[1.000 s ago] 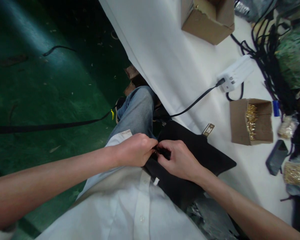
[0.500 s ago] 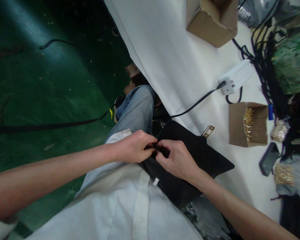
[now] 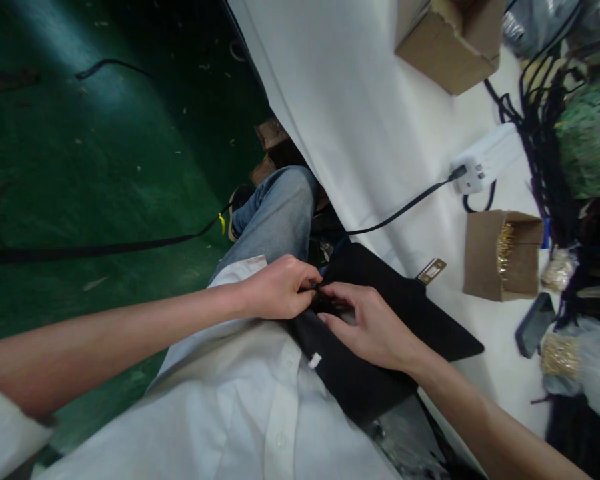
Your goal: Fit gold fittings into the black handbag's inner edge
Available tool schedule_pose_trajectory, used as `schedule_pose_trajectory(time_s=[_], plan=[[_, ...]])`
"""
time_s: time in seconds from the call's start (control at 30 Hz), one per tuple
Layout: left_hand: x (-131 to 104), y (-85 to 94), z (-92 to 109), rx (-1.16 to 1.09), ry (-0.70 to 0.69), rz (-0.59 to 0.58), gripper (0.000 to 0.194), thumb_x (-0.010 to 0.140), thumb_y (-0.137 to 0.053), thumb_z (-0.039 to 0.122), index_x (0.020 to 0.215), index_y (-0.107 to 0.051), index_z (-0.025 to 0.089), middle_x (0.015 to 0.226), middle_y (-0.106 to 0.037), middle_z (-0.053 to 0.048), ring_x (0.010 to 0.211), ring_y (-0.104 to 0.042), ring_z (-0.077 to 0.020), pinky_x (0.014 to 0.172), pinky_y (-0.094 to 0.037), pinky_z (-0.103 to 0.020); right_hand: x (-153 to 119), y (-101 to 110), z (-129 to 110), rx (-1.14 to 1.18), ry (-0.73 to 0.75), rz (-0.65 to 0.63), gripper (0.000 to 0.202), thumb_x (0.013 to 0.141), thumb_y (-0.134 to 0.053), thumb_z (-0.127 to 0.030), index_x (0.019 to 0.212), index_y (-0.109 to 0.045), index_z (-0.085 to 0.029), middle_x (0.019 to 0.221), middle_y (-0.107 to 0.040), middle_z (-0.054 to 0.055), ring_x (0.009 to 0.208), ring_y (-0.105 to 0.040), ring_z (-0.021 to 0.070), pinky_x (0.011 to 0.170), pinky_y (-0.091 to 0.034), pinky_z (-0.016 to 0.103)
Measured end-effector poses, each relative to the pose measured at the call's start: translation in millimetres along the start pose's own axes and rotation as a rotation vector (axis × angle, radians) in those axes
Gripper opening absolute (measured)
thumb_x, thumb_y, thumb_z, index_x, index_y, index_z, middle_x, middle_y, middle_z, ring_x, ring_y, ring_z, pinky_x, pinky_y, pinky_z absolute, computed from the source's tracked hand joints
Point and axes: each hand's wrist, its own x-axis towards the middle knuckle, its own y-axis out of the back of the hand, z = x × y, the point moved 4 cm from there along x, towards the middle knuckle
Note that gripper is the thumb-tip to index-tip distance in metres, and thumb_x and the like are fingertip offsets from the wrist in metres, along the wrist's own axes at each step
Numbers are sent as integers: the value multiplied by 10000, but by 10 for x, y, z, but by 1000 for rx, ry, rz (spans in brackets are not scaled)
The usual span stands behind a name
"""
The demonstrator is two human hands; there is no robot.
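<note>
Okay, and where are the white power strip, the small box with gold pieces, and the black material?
White power strip [image 3: 494, 153]: head view, middle of its casing.
Small box [image 3: 481, 257]: head view, its outer side wall.
Black material [image 3: 397, 287]: head view, its flat surface.

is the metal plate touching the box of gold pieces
Apart. The head view shows bare white table between the metal plate and the box of gold pieces.
</note>
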Motion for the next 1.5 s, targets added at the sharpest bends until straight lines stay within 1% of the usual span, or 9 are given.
schedule_pose_trajectory(time_s=[0.1,0.2,0.33,0.57,0.77,0.97,1.13,1.37,1.5], plan=[[-4,-5,16,22,-1,-25,172,831,-578,42,853,-705,157,635,-693,22,595,-629,-138,564,-362,-254,-17,79,17,119,-32,-127,196,1023,-609,-335,970,-734,-193,932,-730,24,885,-663,214,760,-481,311],[4,-12,30,44,1,-36,190,842,-584,54,906,-729,159,682,-730,1,644,-677,-162,578,-390,-256,-11,117,67,212,-70,-163,396,1069,-552,-453,844,-725,-176,871,-683,24,838,-598,199,749,-447,316],[23,-15,32,68,-23,-42,190,842,-590,69,907,-743,161,694,-736,-11,650,-684,-168,568,-381,-263,5,54,163,326,-188,-120,406,1001,-659,-487,751,-702,-170,748,-609,-4,721,-508,157,665,-376,302],[94,14,17,60,-13,-93,212,812,-619,72,948,-766,142,705,-742,-5,617,-641,-146,538,-339,-259,18,-73,270,399,-368,-80,283,871,-783,-449,899,-763,-168,728,-668,-1,612,-500,132,557,-301,271],[126,32,75,63,-4,-137,199,791,-608,54,884,-759,147,667,-703,8,602,-600,-137,531,-316,-266,38,-87,175,343,-318,-23,192,868,-732,-357,840,-735,-168,709,-675,0,596,-540,137,520,-321,253],[113,33,105,63,-9,-164,149,808,-577,63,794,-672,177,648,-654,20,593,-567,-134,537,-304,-285,54,-38,60,76,-189,53,167,912,-646,-283,816,-738,-180,751,-723,10,690,-660,174,569,-415,261],[114,58,150,90,24,-233,131,743,-585,72,727,-586,202,598,-611,41,574,-542,-136,521,-282,-297,51,-18,53,-107,-135,67,167,910,-612,-228,790,-719,-183,714,-715,7,650,-656,173,575,-393,285],[176,43,65,116,106,-219,102,763,-630,116,810,-698,176,671,-719,-1,604,-591,-153,516,-303,-284,72,-51,55,-98,-118,72,168,908,-606,-219,783,-713,-184,714,-716,4,650,-646,167,577,-382,285],[237,32,63,139,104,-234,119,750,-630,78,766,-706,168,651,-723,-13,596,-600,-158,513,-311,-283,79,-43,92,-58,-154,59,175,916,-618,-247,782,-710,-183,724,-715,5,668,-640,166,579,-383,277]])
